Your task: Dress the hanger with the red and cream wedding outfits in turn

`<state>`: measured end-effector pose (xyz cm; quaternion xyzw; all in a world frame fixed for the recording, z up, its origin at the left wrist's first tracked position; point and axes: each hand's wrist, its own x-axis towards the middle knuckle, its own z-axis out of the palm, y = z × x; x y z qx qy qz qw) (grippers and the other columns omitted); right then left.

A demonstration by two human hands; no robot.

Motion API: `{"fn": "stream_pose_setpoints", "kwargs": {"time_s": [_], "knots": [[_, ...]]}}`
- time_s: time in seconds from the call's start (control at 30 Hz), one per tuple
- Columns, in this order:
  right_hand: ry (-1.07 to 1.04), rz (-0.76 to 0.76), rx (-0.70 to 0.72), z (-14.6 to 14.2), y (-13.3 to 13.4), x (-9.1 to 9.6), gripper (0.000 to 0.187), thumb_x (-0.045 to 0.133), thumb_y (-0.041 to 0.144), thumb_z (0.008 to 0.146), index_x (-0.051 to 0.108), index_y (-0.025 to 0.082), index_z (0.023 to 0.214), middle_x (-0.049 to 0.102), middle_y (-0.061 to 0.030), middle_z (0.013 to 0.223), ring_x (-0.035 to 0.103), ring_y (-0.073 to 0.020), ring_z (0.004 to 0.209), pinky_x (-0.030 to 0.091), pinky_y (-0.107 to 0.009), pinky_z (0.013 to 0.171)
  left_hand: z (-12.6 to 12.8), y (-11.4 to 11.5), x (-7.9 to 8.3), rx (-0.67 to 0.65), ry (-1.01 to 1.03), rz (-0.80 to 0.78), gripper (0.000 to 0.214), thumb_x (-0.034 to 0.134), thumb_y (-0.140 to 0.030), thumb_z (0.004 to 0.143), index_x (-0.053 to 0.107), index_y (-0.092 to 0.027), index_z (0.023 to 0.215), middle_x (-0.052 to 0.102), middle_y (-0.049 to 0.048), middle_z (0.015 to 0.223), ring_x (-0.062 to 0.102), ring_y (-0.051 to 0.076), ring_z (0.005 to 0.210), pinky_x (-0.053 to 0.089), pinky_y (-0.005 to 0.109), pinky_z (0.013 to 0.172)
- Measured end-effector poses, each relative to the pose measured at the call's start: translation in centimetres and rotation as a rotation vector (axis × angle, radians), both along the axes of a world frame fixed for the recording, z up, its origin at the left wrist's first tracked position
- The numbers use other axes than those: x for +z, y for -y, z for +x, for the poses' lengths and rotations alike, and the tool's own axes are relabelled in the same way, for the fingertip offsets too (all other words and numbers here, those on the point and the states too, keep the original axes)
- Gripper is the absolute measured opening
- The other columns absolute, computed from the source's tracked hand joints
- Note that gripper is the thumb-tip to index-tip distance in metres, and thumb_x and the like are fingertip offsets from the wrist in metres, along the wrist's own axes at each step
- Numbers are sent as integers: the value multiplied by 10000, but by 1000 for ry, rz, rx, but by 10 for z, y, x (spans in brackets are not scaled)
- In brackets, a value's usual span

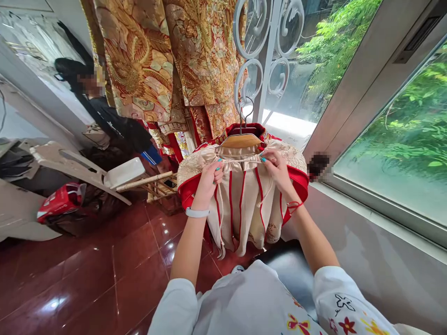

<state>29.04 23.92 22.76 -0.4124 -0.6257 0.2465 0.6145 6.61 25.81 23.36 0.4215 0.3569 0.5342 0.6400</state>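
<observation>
A cream and red embroidered garment (244,204) hangs on a wooden hanger (240,140), whose hook catches a white scrolled metal rack (267,60). My left hand (210,177) is closed, pinching the garment's gathered top edge left of centre. My right hand (274,165) is also closed, pinching the same edge and a thin strap just under the hanger on the right. Both wrists are raised in front of me, a white band on the left and a red cord on the right.
Gold and red embroidered robes (167,60) hang behind the rack. Another person (104,116) in dark clothes stands at the left, beside a white folding chair (87,170) and a red bag (61,200). A large window (394,135) runs along the right. Glossy red floor tiles (104,274) lie below.
</observation>
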Motion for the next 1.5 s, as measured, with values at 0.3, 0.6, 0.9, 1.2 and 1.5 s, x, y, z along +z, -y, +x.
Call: {"fn": "stream_pose_setpoints", "kwargs": {"time_s": [0.3,0.6,0.9,1.2,1.5], "knots": [[315,-81,66,16,23,1,193,521,264,892,692,256,982,618,-18,799,490,-178,670,382,-305,630,-9,8,1,-131,85,-41,289,561,-213,912,429,-181,657,214,-103,547,186,28,399,190,136,378],[515,-22,-462,2,22,-25,160,593,227,836,749,230,873,703,-82,861,610,-247,784,415,-345,692,-4,12,-12,-312,103,44,165,686,-136,781,641,-188,931,505,-41,745,200,13,444,202,162,414],[66,-10,35,-45,-14,5,289,725,491,799,745,219,703,686,-52,722,588,-213,714,466,-336,670,14,-2,-4,-17,-491,552,276,677,-306,894,745,-241,1153,547,36,971,493,119,736,451,232,668],[155,-101,346,-32,-18,2,360,723,574,802,796,231,720,622,-37,683,566,-197,722,463,-341,724,9,-4,-9,-42,-760,863,268,570,-217,951,723,-243,1170,492,77,1188,570,184,1046,519,272,858],[303,44,112,-28,-11,-2,305,728,537,836,801,257,740,602,-79,905,576,-231,851,473,-382,772,11,2,-3,116,-1135,1027,151,539,-97,932,664,-172,969,579,93,1143,609,219,994,489,359,910]]}}
